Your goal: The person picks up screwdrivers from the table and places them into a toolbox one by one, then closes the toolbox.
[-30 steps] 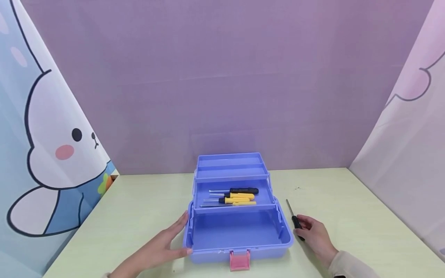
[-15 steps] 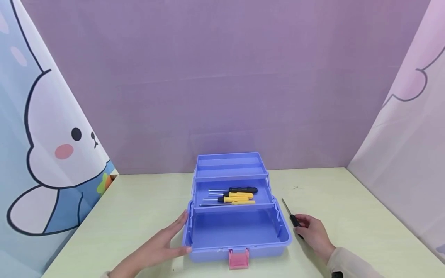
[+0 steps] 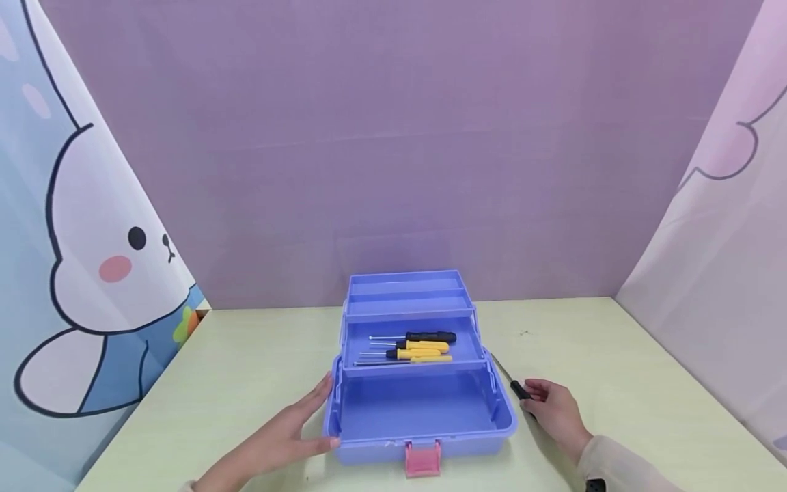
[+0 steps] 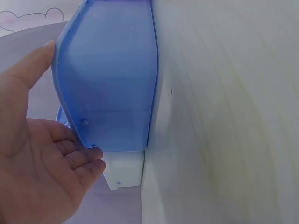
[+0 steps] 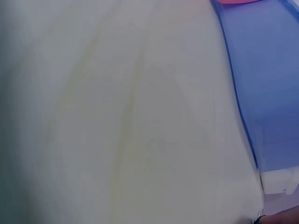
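Observation:
An opened blue toolbox (image 3: 369,449) with a pink latch (image 3: 423,461) stands on the table in the head view. My left hand (image 3: 285,430) rests along its left side, thumb and fingertips touching the rim. In the left wrist view, that hand (image 4: 44,158) spreads against the box's blue wall (image 4: 110,70). Right of the box, my right hand (image 3: 556,413) pinches a screwdriver by its black handle (image 3: 520,390); the shank points up-left at the box's side. The handle's end is hidden by the fingers. At the right wrist view's bottom corner, a fingertip (image 5: 282,217) shows.
Several screwdrivers lie in the middle tray (image 3: 356,328): a black-handled screwdriver (image 3: 432,337) and yellow-handled screwdrivers (image 3: 424,347). The upper tray (image 3: 406,303) rises behind. A purple curtain (image 3: 393,150) hangs at the table's back edge, with printed fabric (image 3: 92,219) on the left.
The screwdriver in my right hand has swung its tip leftward, toward the toolbox's right side. My left hand and the tools in the tray have stayed put.

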Demonstrator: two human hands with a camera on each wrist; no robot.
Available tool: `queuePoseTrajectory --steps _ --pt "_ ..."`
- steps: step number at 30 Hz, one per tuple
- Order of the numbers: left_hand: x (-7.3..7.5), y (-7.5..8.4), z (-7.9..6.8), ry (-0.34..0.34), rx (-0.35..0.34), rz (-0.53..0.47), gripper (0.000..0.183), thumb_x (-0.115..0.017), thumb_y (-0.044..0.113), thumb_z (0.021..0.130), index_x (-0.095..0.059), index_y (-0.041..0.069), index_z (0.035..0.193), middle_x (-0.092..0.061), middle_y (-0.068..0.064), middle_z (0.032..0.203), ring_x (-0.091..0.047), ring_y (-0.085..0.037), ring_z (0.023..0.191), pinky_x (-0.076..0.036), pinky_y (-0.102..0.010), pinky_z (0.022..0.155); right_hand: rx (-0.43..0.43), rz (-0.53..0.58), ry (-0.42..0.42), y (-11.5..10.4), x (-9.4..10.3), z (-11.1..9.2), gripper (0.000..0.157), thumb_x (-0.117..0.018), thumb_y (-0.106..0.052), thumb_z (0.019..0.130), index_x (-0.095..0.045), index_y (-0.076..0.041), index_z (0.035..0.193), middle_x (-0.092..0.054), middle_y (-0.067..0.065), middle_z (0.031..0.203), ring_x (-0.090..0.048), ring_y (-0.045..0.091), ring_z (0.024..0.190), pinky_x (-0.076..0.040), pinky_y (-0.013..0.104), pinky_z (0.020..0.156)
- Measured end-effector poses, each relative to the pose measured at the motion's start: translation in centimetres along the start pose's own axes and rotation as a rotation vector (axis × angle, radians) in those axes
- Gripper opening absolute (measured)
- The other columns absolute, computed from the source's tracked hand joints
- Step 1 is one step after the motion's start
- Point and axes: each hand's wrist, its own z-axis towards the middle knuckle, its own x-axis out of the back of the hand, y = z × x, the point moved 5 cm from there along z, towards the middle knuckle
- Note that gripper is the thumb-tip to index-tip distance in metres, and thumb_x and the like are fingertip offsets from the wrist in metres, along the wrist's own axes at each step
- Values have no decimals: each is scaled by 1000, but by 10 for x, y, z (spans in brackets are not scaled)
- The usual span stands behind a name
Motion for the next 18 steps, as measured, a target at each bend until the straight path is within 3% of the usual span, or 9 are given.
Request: queuePoseTrajectory --steps 9,18 --pt "-1 -1 0 -2 -1 7 89 -66 40 87 -16 4 150 -13 -14 157 -22 -40 140 -31 -62 104 -6 4 14 -2 3 -1 34 -64 5 78 -59 16 110 -67 27 102 -65 19 86 -48 11 66" --pt "0 -2 0 13 -11 32 89 -66 40 86 -17 3 150 -14 -14 156 -23 -39 139 -33 -59 105 -23 44 26 3 4 0 33 -64 2 81 -60 14 111 -67 25 104 -58 0 78 -45 9 67"
